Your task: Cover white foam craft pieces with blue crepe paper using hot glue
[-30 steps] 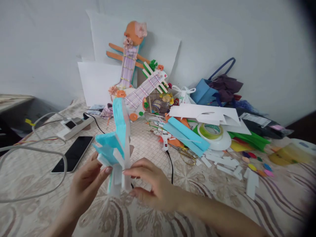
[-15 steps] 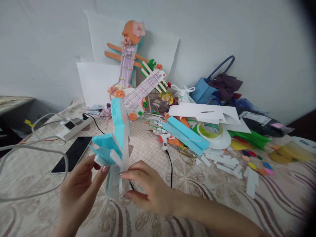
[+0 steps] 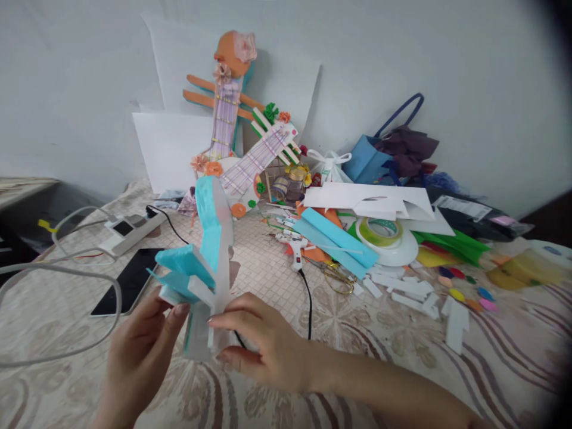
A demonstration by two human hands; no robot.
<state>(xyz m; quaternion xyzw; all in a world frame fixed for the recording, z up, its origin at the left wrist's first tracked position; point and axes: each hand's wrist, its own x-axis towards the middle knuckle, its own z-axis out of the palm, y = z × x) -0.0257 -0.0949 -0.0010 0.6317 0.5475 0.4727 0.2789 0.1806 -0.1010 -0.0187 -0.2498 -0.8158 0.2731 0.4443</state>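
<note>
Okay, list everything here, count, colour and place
Craft piece: 1, blue and white, in left hand
Decorated models: 2, multicoloured, by wall
Boards: at least 2, white, behind models
Phone: 1, black, left
Power strip: 1, white, behind phone
Cables: several, grey or black, left
Glue gun: 1, white, centre
Scissors: 1, gold-handled, beside glue gun
Tape roll: 1, yellowish, right
Sheets: several, blue, green, white, right
Scraps: many, white, right
Discs: several, mixed colours, right
Bags: several, mixed, back right
Tablecloth: 1, beige, underneath
Left hand: 1, bare, gripping craft piece
Right hand: 1, bare, touching craft piece

Nothing readable: the print [image 3: 328, 177] on the white bag [image 3: 334, 169] and label [image 3: 463, 207] on the black parcel [image 3: 483, 224] are too small
</note>
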